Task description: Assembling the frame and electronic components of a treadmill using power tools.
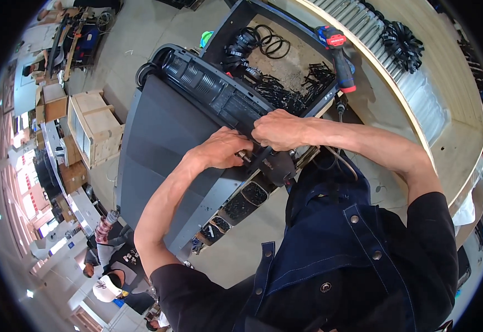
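Currently both hands meet at the near right edge of the dark grey panel (164,138), left hand (222,149) pinching a small bolt-like part (245,157), right hand (277,130) curled over the black bracket (263,157) just right of it, panel's long axis running far-to-near.
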Available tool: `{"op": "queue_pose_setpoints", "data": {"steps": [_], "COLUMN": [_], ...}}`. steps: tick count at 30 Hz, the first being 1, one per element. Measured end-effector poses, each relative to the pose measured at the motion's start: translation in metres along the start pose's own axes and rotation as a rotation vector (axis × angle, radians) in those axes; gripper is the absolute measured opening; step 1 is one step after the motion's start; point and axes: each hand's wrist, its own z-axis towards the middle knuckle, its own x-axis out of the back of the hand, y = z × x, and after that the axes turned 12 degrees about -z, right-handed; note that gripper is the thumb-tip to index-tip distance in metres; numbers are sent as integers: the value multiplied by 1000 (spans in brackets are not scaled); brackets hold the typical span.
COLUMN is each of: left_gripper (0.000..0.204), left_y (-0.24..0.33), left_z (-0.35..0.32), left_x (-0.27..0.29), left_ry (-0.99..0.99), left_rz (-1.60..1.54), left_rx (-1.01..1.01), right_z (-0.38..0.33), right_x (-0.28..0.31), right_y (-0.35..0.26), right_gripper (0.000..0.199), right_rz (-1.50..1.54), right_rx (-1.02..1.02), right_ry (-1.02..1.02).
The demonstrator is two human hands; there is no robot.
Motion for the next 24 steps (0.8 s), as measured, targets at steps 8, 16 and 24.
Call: {"op": "queue_pose_setpoints", "data": {"steps": [8, 16, 24], "left_gripper": [29, 30, 33], "left_y": [-1, -2, 11], "left_z": [9, 9, 9], "left_x": [6, 9, 10], "left_ry": [-115, -70, 272], "left_rz": [-73, -126, -638], "left_rx": [76, -2, 67], "right_z": [-6, -14, -16], "right_x": [2, 9, 3], "right_y": [-4, -17, -12], "right_gripper": [18, 27, 33], "right_rz": [-114, -134, -254], "right_rx": [131, 180, 20], "right_ry": [-95, -103, -59]}}
